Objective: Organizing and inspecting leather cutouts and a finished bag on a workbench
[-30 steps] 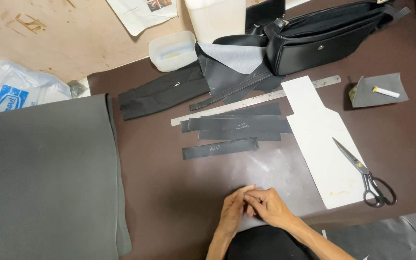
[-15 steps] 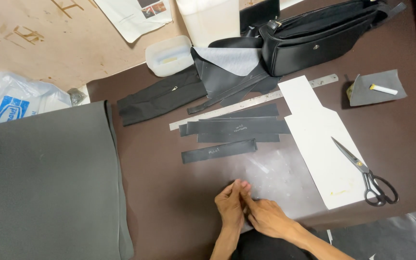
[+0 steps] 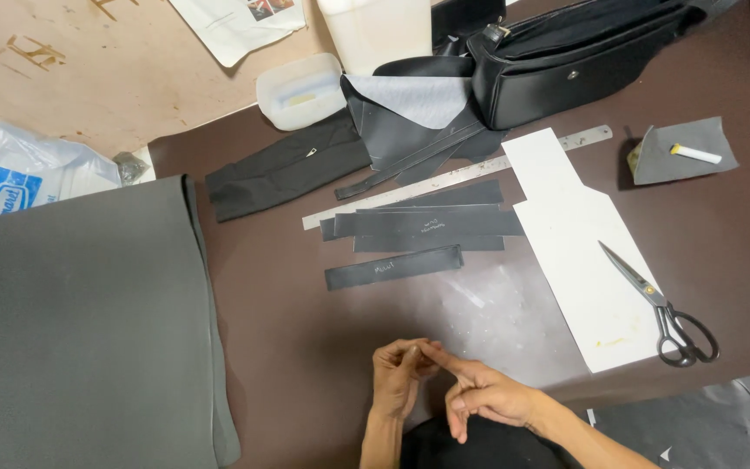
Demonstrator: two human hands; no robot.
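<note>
Head view, looking down on a dark brown work surface (image 3: 305, 347). Left hand (image 3: 395, 379) and right hand (image 3: 483, 398): low centre, fingertips meeting, the right forefinger laid across the left fingers; whether anything small is pinched between them cannot be told, and no tool is held. Nearest items: a short black strip (image 3: 392, 267) just beyond the hands, long axis running left to right with a slight rise toward the right, a little closer to the left hand; beyond it, stacked black strips (image 3: 427, 224) on the same axis, touching a steel ruler (image 3: 453, 178) that slants upward to the right. Right of the hands: white paper pattern (image 3: 579, 260), with scissors (image 3: 661, 308) lying half on its edge, blades pointing up-left, nearer the right hand. Far side: black bag (image 3: 575, 56), folded black pieces (image 3: 284, 165), translucent plastic box (image 3: 299, 89). Far right: grey scrap (image 3: 683, 165) bearing white chalk (image 3: 696, 155). Left: large grey sheet (image 3: 71, 330), plastic bag (image 3: 19, 174).
</note>
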